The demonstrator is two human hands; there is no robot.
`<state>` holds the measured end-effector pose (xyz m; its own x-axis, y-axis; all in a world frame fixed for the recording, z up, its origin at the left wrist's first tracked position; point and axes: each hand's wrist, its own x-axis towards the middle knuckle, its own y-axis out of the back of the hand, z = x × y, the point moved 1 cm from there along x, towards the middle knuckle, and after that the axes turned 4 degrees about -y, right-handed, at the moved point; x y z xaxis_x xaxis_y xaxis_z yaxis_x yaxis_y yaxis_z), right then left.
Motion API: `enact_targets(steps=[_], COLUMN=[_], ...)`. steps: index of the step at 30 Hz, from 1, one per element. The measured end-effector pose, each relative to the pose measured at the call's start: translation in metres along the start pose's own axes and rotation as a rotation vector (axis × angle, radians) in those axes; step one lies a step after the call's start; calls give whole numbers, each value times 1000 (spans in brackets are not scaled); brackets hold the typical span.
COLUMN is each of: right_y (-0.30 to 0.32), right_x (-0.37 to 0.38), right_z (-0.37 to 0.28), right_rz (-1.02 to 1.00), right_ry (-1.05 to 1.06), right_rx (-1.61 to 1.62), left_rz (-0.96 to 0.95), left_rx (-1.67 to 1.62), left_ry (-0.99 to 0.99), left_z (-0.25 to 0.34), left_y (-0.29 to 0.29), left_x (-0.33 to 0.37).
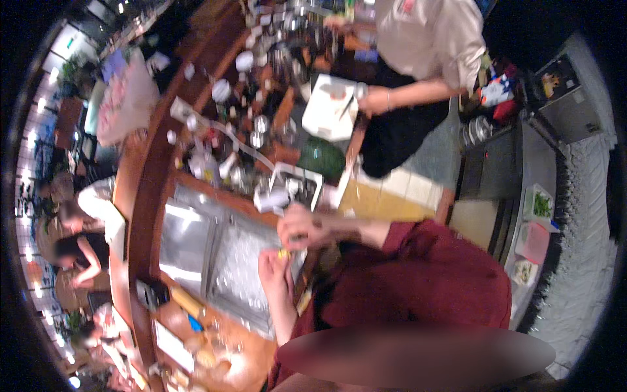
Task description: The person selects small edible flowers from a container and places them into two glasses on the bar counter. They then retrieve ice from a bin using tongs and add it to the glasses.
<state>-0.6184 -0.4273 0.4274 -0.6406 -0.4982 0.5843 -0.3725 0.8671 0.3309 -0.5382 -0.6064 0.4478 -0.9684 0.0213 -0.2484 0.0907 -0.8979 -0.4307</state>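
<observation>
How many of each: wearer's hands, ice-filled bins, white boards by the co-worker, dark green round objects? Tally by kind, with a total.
Hands: 2 (left hand, right hand)
Ice-filled bin: 1
White board: 1
Dark green round object: 1
Total: 5

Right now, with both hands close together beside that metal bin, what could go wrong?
Two things, perhaps. The small yellow item between the left hand and right hand might slip and fall into the ice-like bits in the metal bin. And the right hand is near a white object, so a careless move could knock it.
</observation>
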Motion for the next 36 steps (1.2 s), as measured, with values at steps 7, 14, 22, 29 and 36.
enact_targets(steps=[7, 14, 22, 29, 36], right_y=[-5, -37, -132, -282, -427], right_x=[10, 31, 80, 123, 198], right_z=[-1, 1, -39, -102, -164], right_rz=[-84, -77, -349, -610, -667], right_ry=[-97, -81, -74, 47, 234], right_rx=[118, 147, 290, 404, 261], left_rz=[-19, 68, 230, 466, 943], left_rx=[-40, 70, -236, -254, 4], left_ry=[-53, -64, -268, -493, -756], left_z=[-4, 3, 37, 74, 133], left_y=[11, 41, 99, 206, 350], left_x=[7, -6, -72, -181, -307])
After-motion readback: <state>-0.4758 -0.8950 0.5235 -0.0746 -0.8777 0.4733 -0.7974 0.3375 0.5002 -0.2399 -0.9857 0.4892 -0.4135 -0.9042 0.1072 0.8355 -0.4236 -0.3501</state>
